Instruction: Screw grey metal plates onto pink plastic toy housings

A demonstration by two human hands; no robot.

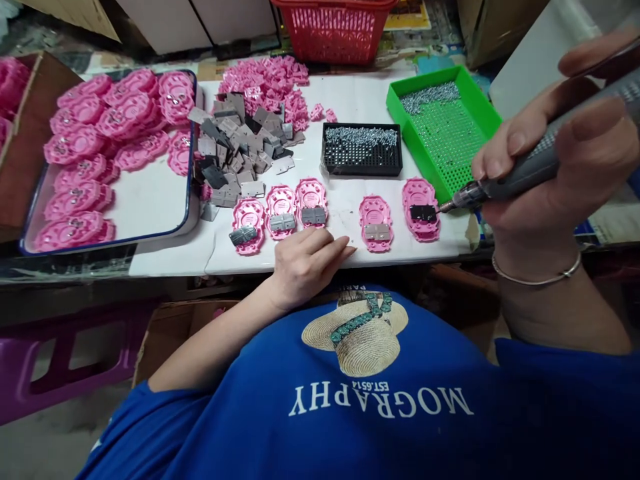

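My right hand (560, 133) grips a grey electric screwdriver (525, 163), its fingers wrapped round the body. The bit points left and down, its tip beside the black plate (423, 213) on the rightmost pink plastic shell (420, 190); whether it touches cannot be made out. My left hand (310, 260) rests at the table's front edge with fingers curled in, and any content is hidden. Just right of it lies a pink shell with a beige plate (377, 232). Beyond the left hand, three more shells carry grey plates, including one dark grey plate (313, 215).
A black perforated tray (363, 163) and a green tray (450, 133) hold small screws. Loose grey plates (245, 150) and small pink parts (265, 83) are heaped centre left. A white blue-rimmed tray (150, 200) holds stacked pink shells. A red basket (335, 30) stands behind.
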